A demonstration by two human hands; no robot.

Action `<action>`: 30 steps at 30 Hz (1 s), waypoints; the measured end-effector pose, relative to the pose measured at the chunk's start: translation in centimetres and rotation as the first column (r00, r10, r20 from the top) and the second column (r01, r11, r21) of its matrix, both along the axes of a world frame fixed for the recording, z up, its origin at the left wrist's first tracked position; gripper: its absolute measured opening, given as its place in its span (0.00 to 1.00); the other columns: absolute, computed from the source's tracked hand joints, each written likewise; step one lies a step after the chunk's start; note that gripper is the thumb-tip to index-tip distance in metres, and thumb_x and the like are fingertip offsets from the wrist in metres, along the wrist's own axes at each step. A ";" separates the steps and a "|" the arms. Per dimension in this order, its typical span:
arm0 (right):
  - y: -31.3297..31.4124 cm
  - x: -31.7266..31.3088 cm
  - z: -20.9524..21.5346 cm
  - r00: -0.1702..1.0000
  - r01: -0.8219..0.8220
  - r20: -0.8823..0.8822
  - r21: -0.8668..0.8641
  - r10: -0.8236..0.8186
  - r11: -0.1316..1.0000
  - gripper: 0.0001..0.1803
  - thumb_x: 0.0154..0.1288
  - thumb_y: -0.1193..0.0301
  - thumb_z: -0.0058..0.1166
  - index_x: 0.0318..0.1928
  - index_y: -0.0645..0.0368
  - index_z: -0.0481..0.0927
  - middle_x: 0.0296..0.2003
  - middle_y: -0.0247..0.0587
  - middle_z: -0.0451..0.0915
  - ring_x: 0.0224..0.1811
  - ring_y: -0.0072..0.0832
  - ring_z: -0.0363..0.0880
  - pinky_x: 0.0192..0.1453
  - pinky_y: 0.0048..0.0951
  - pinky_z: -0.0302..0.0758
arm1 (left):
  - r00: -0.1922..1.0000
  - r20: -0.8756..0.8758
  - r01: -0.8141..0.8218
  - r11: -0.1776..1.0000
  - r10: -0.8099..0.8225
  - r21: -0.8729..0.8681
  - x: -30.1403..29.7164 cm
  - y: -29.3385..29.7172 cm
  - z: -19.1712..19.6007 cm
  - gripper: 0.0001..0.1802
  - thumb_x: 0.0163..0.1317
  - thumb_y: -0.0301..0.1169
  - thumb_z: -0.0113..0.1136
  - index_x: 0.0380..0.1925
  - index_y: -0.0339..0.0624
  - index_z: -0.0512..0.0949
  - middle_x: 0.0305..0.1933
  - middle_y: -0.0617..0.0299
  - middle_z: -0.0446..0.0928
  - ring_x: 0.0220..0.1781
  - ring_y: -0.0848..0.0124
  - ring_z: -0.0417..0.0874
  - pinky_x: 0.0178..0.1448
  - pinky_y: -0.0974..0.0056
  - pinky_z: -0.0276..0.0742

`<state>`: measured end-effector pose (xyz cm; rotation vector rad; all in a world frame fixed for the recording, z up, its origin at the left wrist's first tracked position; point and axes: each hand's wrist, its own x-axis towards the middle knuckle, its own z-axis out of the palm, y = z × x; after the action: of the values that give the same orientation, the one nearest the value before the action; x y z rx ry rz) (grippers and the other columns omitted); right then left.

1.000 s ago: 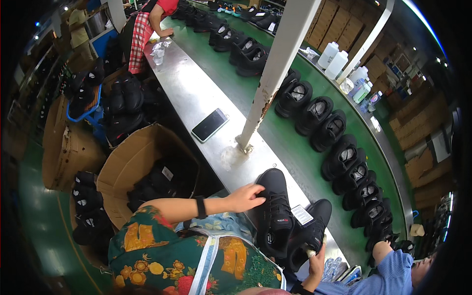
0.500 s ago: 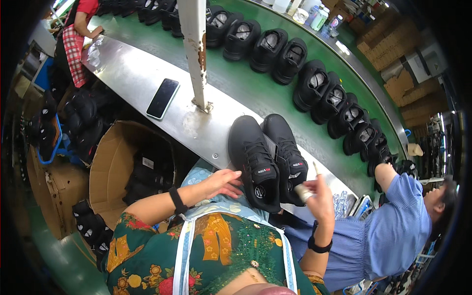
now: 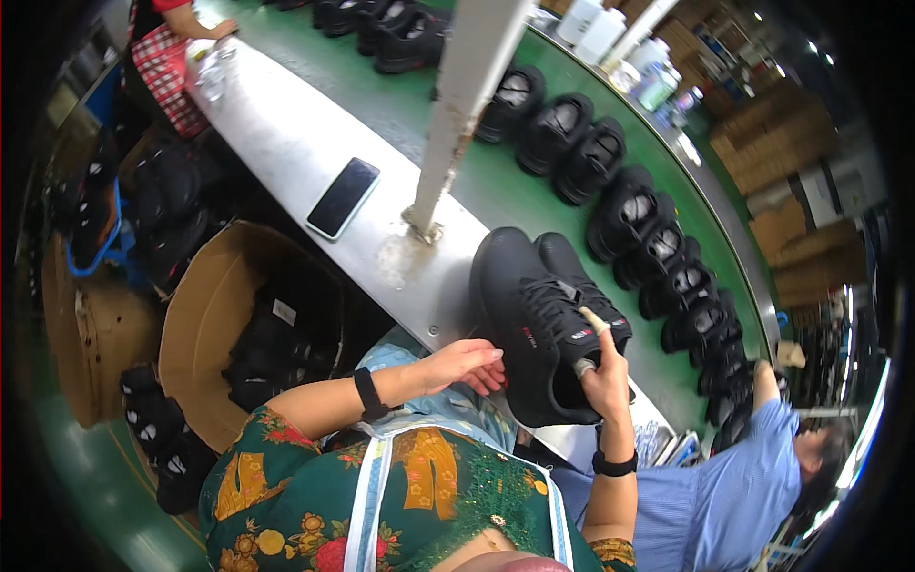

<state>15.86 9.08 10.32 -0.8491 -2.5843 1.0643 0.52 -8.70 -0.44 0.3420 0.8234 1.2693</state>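
Observation:
A pair of black lace-up shoes [image 3: 538, 319] lies side by side on the steel bench [image 3: 305, 153], heels toward me. My left hand [image 3: 467, 364] rests open beside the heel of the nearer shoe, fingers touching its sole edge. My right hand [image 3: 602, 374] is raised over the shoe's tongue, fingers closed on a small pale stick-like tool [image 3: 593, 322] whose tip points at the laces.
A black phone [image 3: 343, 197] lies on the bench near a white post [image 3: 457, 114]. Several black shoes [image 3: 591, 157] ride the green conveyor. A cardboard box of shoes [image 3: 238, 324] stands at my left. A person in blue [image 3: 734, 486] sits at right; another stands far left.
The view has swung and moved closer to the pair. My right hand rose with the small tool from beside the shoes onto the tongue area. My left hand stayed at the heel.

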 end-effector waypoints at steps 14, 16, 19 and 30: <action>-2.4 -9.6 8.2 0.649 -0.738 -0.005 -0.246 0.761 0.628 0.37 0.38 0.88 0.38 0.56 0.63 0.71 0.50 0.51 0.76 0.57 0.42 0.73 0.63 0.32 0.64 | 0.679 -0.686 -0.274 0.957 0.263 0.096 -1.2 -11.5 1.1 0.21 0.63 0.28 0.52 0.57 0.39 0.69 0.52 0.54 0.75 0.54 0.64 0.75 0.52 0.63 0.75; -4.6 -12.5 8.1 0.576 -0.813 -0.100 -0.176 0.811 0.556 0.38 0.39 0.89 0.39 0.58 0.61 0.68 0.52 0.51 0.75 0.59 0.43 0.71 0.64 0.33 0.62 | 0.722 -0.608 -0.355 0.931 0.329 0.083 -0.6 -13.5 -0.1 0.21 0.63 0.30 0.53 0.56 0.40 0.70 0.50 0.54 0.76 0.53 0.64 0.76 0.52 0.62 0.75; -8.4 -16.9 6.1 0.560 -0.827 -0.220 -0.097 0.799 0.553 0.38 0.43 0.87 0.44 0.61 0.54 0.66 0.53 0.49 0.74 0.59 0.39 0.71 0.64 0.31 0.62 | 0.758 -0.432 -0.557 0.830 0.489 -0.038 0.5 -15.9 -4.1 0.17 0.63 0.33 0.53 0.52 0.41 0.72 0.45 0.56 0.77 0.46 0.67 0.77 0.46 0.63 0.75; -19.0 -29.2 -1.5 0.731 -0.651 -0.210 0.070 0.649 0.756 0.37 0.50 0.77 0.51 0.63 0.40 0.62 0.32 0.56 0.78 0.36 0.50 0.78 0.42 0.46 0.72 | -0.021 -0.146 -0.971 0.015 0.989 0.240 -8.4 -19.1 2.9 0.30 0.68 0.48 0.41 0.66 0.47 0.54 0.58 0.63 0.68 0.55 0.71 0.70 0.56 0.63 0.67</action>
<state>-13.32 -9.91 8.86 0.2356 -2.7201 1.2351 -7.87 -27.79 2.43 -0.1527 1.3700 2.7311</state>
